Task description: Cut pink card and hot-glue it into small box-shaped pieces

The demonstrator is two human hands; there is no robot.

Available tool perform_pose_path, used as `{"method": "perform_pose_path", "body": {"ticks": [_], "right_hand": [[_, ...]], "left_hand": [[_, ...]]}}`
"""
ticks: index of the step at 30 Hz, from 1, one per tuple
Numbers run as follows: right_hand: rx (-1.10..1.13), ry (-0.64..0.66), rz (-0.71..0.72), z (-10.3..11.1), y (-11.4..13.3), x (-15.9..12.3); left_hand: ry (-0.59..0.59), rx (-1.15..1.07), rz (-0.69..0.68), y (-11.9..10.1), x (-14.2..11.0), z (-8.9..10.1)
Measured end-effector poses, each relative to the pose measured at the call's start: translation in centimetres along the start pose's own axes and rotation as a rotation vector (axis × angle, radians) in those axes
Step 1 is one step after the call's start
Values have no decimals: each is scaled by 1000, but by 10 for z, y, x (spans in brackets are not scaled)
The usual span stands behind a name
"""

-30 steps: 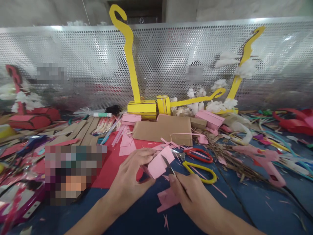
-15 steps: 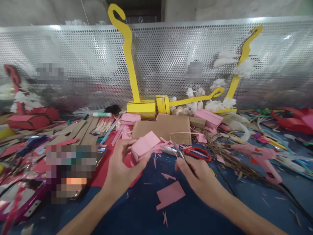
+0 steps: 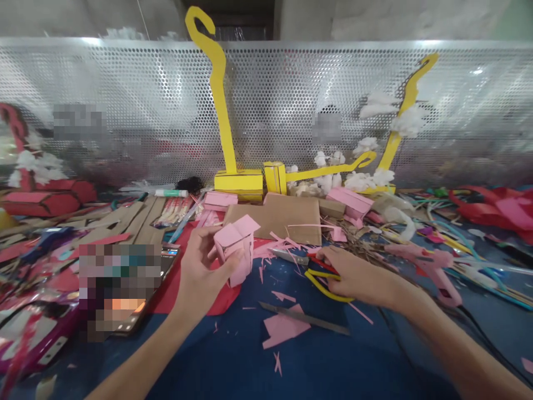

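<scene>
My left hand [image 3: 199,272] is closed round a folded pink paper piece [image 3: 235,244], held a little above the blue table [image 3: 233,366]. My right hand [image 3: 353,275] rests on the scissors with red and yellow handles [image 3: 310,265], fingers curled onto the handles. A thin grey craft blade [image 3: 303,318] lies flat on the table in front of me, beside a pink paper scrap [image 3: 283,328].
A brown cardboard sheet [image 3: 277,216], yellow paper models [image 3: 239,180], pink boxes [image 3: 352,201] and a perforated metal screen [image 3: 125,111] lie behind. A pink glue gun [image 3: 433,261] sits at the right. A phone [image 3: 125,294] and red paper [image 3: 187,278] lie left.
My right hand has laid the craft blade down on the table and moved right onto the scissors. My left hand has turned the pink piece and drawn it slightly left.
</scene>
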State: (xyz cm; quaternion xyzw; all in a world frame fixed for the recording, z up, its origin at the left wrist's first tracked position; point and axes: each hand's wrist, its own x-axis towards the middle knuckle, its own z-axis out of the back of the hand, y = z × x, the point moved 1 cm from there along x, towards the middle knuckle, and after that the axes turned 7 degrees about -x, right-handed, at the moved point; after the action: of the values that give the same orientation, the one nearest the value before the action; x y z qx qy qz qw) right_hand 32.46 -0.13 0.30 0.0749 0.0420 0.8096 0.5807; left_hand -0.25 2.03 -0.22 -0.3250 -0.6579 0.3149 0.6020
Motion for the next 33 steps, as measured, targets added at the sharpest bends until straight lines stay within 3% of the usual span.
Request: {"method": "perform_pose_path", "body": {"ticks": [4,10,13,15,17,21,23,24,26,29,33], "right_hand": [[-36,-15,-18,1,2,1],[-111,-189,-25,10,8,1],[-90,-261,-47,18,20,0],[-4,-244,-91,23,24,-3],[152,-111,-64,29,25,-7],[594,386,177,35,25,-21],[855,503,277,36,27,-24],[978,463,288,35,28,-23],[1109,241,217,32,30,-19],[999,-101,84,25,33,-12],[786,-229,33,12,38,-8]], "left_hand": [[-9,-9,3,0,1,2],[-45,-45,-6,-5,4,2],[-87,-68,-21,-9,7,3],[-118,-89,-20,-9,9,4],[-150,-107,-13,-8,12,6],[-183,-146,2,-1,15,10],[-180,-171,29,1,16,11],[-175,-180,47,2,16,11],[-153,-196,91,3,15,10],[-104,-243,193,4,12,8],[-44,-229,238,4,9,4]]}}
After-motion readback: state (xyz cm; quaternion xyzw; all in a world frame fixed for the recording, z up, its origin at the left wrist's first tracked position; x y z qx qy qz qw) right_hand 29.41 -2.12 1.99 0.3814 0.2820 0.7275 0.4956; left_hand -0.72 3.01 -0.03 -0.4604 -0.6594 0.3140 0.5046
